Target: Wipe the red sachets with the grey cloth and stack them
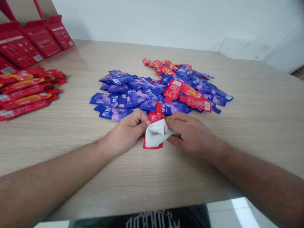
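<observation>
My left hand [129,128] is closed on the left edge of a small red pouch [156,116] with a narrow spout-like top. Over the lower part of that pouch lies a folded white cloth [156,133]. The cloth's right end is bunched in the closed fingers of my right hand [190,133]. Red pouch shows above and below the cloth; its middle is covered. Just beyond my hands spreads a loose pile of blue-purple pouches [139,96], with several red pouches [173,91] mixed in on its right and far side.
At the left, several red pouches [26,90] are stacked in neat rows. Behind them stand red printed cartons [42,39] with flaps up. A white wall [152,22] borders the far edge of the wooden table [83,177]. A pale box-like item [242,47] is at the far right.
</observation>
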The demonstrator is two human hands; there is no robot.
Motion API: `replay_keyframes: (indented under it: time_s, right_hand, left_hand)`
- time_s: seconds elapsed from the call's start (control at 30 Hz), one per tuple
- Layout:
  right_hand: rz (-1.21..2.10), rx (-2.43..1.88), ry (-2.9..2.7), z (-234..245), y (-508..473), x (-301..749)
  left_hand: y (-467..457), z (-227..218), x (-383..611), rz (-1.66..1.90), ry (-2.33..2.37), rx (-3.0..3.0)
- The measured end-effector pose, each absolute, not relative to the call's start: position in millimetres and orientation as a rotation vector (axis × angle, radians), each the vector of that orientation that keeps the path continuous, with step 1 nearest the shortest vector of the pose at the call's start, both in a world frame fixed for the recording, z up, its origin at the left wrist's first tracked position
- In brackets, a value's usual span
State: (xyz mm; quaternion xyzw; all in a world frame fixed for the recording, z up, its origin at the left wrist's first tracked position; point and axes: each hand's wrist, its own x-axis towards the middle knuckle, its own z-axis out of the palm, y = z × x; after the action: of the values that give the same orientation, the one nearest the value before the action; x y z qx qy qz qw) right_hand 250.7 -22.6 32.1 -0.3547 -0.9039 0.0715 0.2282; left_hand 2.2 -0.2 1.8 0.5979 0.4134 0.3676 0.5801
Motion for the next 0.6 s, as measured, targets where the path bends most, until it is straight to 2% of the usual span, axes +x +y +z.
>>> replay_keyframes:
  time_s: [0.23,0.4,0.6]
  right_hand:
    - [0.144,-1.083,-2.392,33.3,-21.4,252.0]
    - [0.235,-0.946,-2.533,31.9,-23.7,250.9]
    - [0.13,-1.1,-2.387,32.9,-19.4,252.7]
  left_hand:
    - [1.2,0.9,2.0,0.855,0.985,1.409]
    - [1.2,0.7,1.8,0.858,0.938,1.394]
    - [3.3,-0.8,-0.3,0.848,0.971,1.437]
